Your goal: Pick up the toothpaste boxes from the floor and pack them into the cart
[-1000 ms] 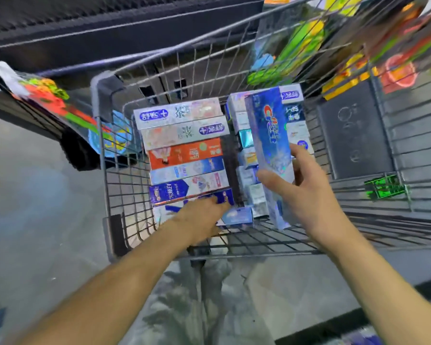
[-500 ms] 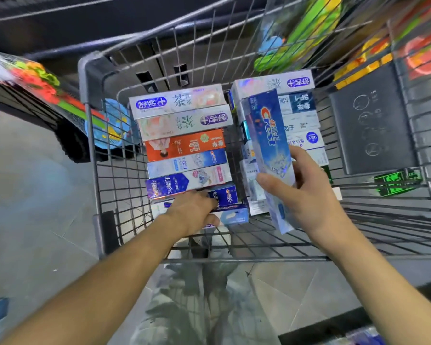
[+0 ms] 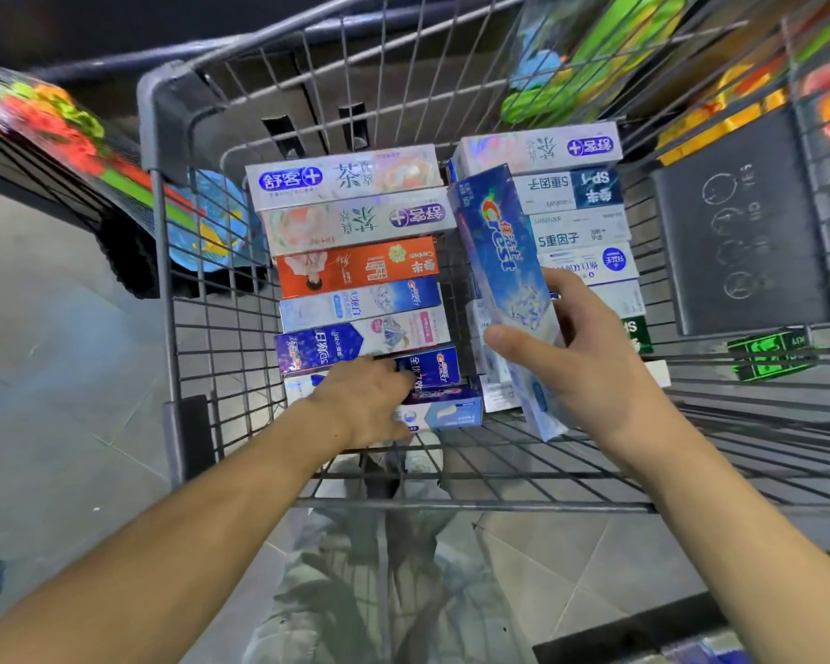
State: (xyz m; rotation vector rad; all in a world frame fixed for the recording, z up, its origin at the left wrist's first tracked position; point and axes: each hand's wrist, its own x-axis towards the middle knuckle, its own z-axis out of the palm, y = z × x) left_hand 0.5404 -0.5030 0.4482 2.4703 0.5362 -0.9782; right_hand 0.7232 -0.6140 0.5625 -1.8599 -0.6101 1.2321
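Both bare forearms reach forward over the near rim of the grey wire shopping cart (image 3: 451, 504). The right hand (image 3: 590, 371) grips a blue Crest toothpaste box (image 3: 501, 275), thumb across its near face and fingers wrapped behind it. The box stands on end, tilted slightly, in the gap between two rows of packed boxes, its lower end near the cart's wire floor.

The left hand (image 3: 365, 404) rests knuckles-up on the near end of the left row of toothpaste boxes (image 3: 355, 261), fingers curled over a dark blue box (image 3: 432, 366) and a pale blue-and-white box (image 3: 446, 414) at the front. Whether it actually grips either one, I cannot tell.

The left row lies flat, box against box, running from the near boxes back towards the cart's far wall: two white boxes with green characters, an orange box (image 3: 355, 268), then blue and white ones. The right row of white and blue toothpaste boxes (image 3: 578, 218) lies the same way, just behind the held box and partly hidden by it and the right hand.

A dark grey flat panel (image 3: 739, 222) leans against the cart's right side. Outside the wires hang bright packets: red and green at the left (image 3: 54, 127), green and blue at the far right corner (image 3: 581, 64). Under the cart show grey floor tiles (image 3: 54, 376).
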